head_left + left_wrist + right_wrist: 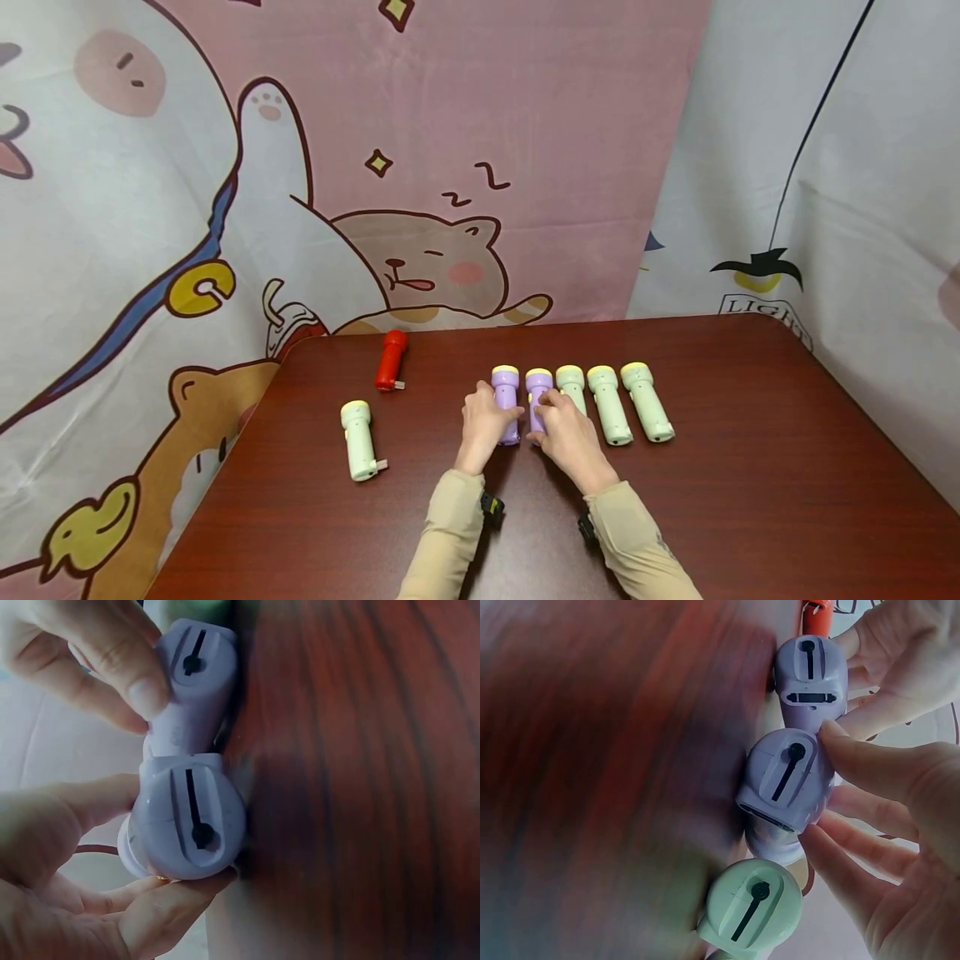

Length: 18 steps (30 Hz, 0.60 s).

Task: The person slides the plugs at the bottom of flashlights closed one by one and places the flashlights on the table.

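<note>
Two purple flashlights lie side by side on the brown table. My left hand [482, 423] grips the left purple flashlight [507, 383] between thumb and fingers; in the left wrist view its slotted end [187, 817] sits between them. The right purple flashlight [538, 383] is pinched by my right hand [572, 433], and the right wrist view shows thumb and fingers on either side of its end [786, 776]. Just right of it lies a pale green flashlight [570, 381], partly hidden behind my right hand.
Two more pale green flashlights [611, 408] [649, 406] lie to the right in the row. At the left are a red flashlight [390, 362] and a pale green flashlight [359, 442], each with a small plug sticking out. A printed cloth [570, 167] hangs behind the table [750, 467].
</note>
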Motion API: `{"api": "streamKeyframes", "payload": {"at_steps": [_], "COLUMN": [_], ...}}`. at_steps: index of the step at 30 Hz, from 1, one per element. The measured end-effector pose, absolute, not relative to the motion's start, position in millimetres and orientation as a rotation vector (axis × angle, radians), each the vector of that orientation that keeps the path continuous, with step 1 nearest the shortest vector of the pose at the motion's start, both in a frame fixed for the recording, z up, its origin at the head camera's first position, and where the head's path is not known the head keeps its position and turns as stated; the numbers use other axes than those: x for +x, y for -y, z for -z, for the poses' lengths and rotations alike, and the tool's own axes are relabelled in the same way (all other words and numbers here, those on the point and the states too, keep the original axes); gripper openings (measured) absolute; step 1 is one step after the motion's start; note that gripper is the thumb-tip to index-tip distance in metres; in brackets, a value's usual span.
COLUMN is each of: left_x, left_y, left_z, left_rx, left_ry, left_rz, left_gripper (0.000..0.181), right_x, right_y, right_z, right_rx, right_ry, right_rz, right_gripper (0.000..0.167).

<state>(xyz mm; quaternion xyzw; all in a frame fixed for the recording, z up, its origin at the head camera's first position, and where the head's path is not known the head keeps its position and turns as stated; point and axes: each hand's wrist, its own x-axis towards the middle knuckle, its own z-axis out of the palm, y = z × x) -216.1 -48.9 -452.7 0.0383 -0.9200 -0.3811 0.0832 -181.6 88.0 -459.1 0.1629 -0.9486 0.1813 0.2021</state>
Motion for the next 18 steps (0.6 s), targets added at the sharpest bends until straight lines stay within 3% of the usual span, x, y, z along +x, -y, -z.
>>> {"api": "streamKeyframes", "payload": {"at_steps": [18], "left_x": [-214.8], "left_y": [35.1], "left_z": [452.6], "left_rx": [0.166], "left_ry": [2.724], "left_rz": [0.978], "left_gripper": [0.05], "right_x": [-180.9], "right_y": [-88.2], "right_z": [459.6], "right_rx": [0.459], "right_ry": [2.633], "right_rz": [-0.523], "right_gripper": [0.027]}}
